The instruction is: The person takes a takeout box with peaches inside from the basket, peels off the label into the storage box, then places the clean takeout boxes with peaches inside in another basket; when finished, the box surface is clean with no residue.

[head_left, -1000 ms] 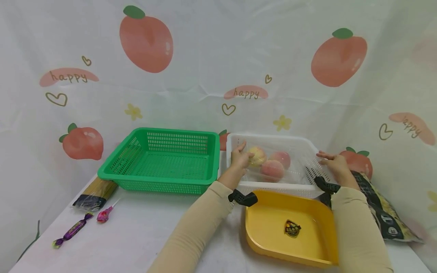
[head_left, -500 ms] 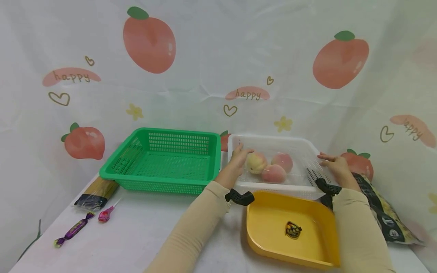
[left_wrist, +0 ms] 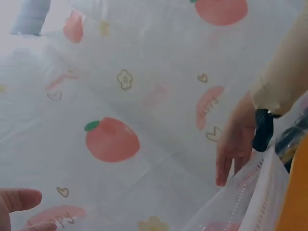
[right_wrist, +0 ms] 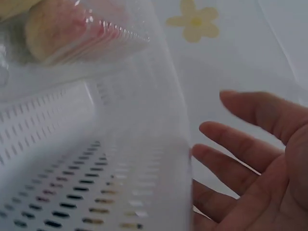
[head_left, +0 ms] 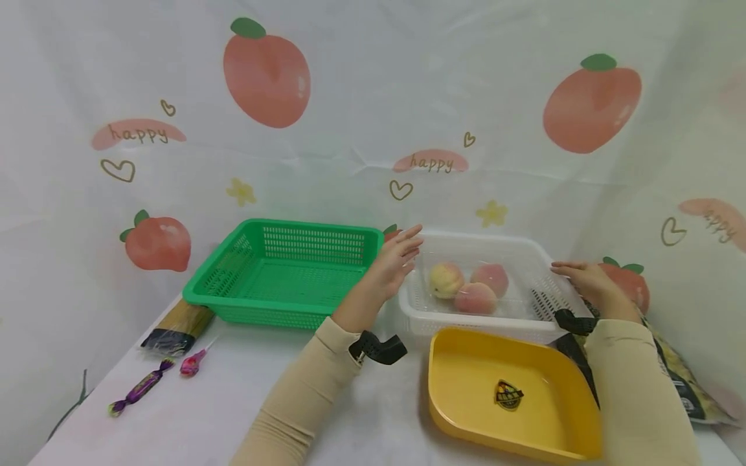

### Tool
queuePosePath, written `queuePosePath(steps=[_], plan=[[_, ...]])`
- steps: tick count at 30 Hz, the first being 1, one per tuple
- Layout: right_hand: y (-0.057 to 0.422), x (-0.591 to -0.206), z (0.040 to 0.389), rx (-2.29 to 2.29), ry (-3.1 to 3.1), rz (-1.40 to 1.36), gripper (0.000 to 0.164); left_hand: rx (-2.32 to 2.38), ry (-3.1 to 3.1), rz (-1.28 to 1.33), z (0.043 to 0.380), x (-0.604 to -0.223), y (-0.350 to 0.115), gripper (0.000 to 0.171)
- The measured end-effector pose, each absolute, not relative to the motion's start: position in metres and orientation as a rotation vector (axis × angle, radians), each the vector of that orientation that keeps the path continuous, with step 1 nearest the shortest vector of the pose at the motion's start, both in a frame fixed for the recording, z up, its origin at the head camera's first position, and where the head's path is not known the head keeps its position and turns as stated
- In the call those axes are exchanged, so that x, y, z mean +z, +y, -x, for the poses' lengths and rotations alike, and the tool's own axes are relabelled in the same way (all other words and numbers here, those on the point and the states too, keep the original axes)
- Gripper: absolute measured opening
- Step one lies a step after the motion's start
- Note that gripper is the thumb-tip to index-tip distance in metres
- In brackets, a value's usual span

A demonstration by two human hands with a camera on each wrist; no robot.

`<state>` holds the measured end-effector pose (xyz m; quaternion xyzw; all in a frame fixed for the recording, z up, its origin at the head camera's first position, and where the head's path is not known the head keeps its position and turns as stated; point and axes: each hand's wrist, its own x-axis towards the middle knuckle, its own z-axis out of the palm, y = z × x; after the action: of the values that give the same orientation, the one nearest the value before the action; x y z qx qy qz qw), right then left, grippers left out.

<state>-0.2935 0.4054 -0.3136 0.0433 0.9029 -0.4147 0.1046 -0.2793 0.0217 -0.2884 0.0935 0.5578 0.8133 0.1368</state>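
Three peaches under clear plastic wrap lie in the white basket. My left hand, fingers extended, is raised between the white basket's left end and the green basket. It holds nothing; only a thumb and part of a finger show in the left wrist view. At the white basket's right end is my right hand, fingers spread along the outside of the rim. In the right wrist view a fingertip is close against that rim; whether it touches, I cannot tell.
A yellow tray with a dark label stands in front of the white basket. Under the right arm lies a black and yellow bag. On the left are a packet of noodles, a lollipop and a purple wrapped candy.
My left hand has let go of the wrapped peaches and drawn away to the left, out of the white basket. My right hand stays by the basket's right end. The view has turned slightly left.
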Motion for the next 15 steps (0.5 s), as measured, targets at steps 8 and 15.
queuePosePath(steps=[8,15], plan=[[0.402,-0.302,0.279,-1.163,2.645,-0.069,0.072,2.257,1.747,-0.473,0.251,-0.292,-0.021,0.045],[0.397,-0.288,0.258,-0.936,2.764,-0.007,0.077,1.974,2.167,-0.598,0.221,-0.296,-0.078,0.051]])
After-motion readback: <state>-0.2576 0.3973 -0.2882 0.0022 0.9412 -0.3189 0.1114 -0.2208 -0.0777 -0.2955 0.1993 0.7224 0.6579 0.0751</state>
